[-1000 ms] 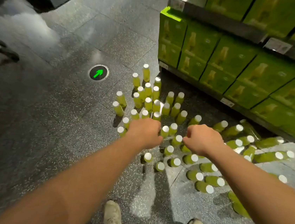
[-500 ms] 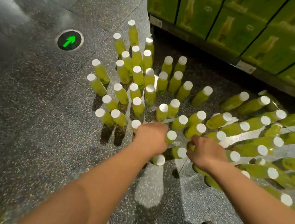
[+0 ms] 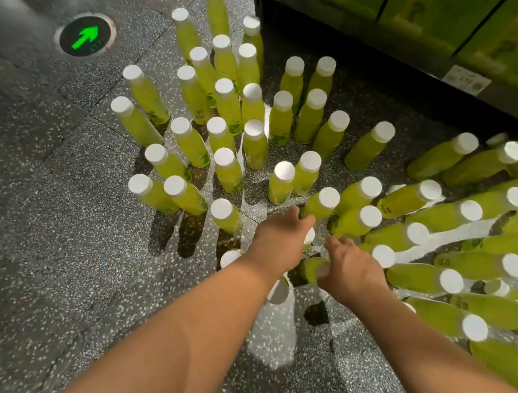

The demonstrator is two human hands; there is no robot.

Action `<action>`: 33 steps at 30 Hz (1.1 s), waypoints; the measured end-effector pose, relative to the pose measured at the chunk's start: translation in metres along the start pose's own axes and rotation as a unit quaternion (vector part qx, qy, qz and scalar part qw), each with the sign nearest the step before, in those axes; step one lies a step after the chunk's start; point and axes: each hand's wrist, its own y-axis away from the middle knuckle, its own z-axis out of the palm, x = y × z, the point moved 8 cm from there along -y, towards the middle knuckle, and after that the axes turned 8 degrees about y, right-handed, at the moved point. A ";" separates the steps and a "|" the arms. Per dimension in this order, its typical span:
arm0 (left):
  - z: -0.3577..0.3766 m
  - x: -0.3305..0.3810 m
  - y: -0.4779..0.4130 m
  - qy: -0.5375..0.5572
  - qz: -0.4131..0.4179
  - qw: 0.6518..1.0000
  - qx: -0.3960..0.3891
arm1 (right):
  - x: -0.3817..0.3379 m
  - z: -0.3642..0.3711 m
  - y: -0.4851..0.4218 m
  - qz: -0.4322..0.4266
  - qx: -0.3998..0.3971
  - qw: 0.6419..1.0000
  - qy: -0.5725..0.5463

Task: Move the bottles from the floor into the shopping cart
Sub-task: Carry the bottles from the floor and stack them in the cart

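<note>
Many green juice bottles with white caps stand on the speckled floor (image 3: 37, 235), from a far one (image 3: 217, 14) to a near one (image 3: 225, 215). At the right, more bottles (image 3: 429, 278) lean or lie packed together. My left hand (image 3: 278, 240) is down among the nearest ones, curled round a bottle whose cap (image 3: 310, 236) peeks out at its thumb side. My right hand (image 3: 350, 273) grips another bottle (image 3: 310, 268) just beside it. The backs of both hands face me and hide most of the fingers. No shopping cart is in view.
A low shelf stacked with green cartons (image 3: 432, 19) runs along the top right, with a price tag (image 3: 466, 79) on its edge. A round floor light with a green arrow (image 3: 85, 36) sits at the upper left. Two more caps (image 3: 279, 290) show under my left forearm.
The camera has dropped closer to the floor and the bottles look larger. Both hands have sunk from above the caps into the nearest bottles and closed around one each.
</note>
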 end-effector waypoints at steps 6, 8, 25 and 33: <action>0.021 -0.005 -0.017 0.032 -0.003 0.998 -0.048 | -0.011 0.015 -0.014 -0.036 -0.041 0.996 0.068; 0.025 -0.002 -0.020 0.013 -0.001 0.998 -0.061 | -0.011 0.024 -0.016 -0.040 -0.051 0.993 0.095; -0.149 0.030 0.094 0.039 -0.041 0.998 -0.023 | -0.023 -0.145 0.099 -0.050 0.068 0.996 0.004; -0.341 0.055 0.221 0.053 -0.088 0.990 0.095 | -0.065 -0.337 0.216 -0.104 0.184 0.977 0.025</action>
